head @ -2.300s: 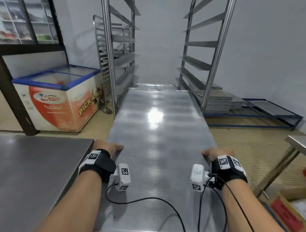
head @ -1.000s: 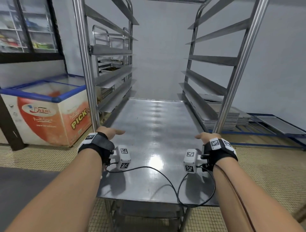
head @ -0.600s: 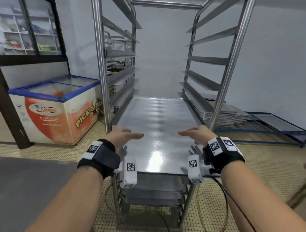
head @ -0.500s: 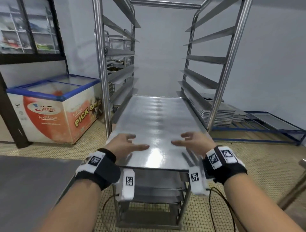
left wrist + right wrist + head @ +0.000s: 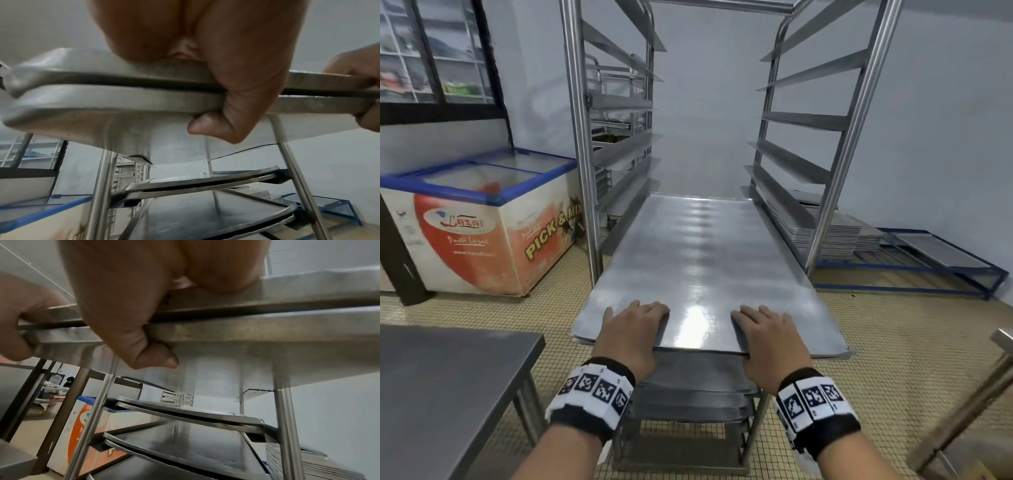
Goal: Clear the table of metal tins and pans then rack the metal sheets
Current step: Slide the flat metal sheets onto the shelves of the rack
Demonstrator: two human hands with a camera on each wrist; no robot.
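Note:
Two stacked metal sheets (image 5: 705, 253) lie level on a runner pair of the steel rack (image 5: 582, 171), with their near end sticking out toward me. My left hand (image 5: 633, 329) and right hand (image 5: 767, 332) both pinch that near edge, fingers flat on top and thumbs underneath. In the left wrist view my left hand (image 5: 226, 100) clamps both sheets (image 5: 102, 100) together. The right wrist view has my right hand (image 5: 133, 329) doing the same on the sheets (image 5: 246, 327). More sheets (image 5: 695, 387) sit on lower runners.
A steel table (image 5: 448, 377) stands at my lower left and another table's corner (image 5: 1003, 339) at the right. A chest freezer (image 5: 482, 233) is left of the rack. A pile of sheets (image 5: 839, 236) rests on a blue floor frame behind the rack's right side. Upper runners are bare.
The sheets slid into the rack as I stepped closer. My hands left the long sides, hovered over the near edge, and now pinch it.

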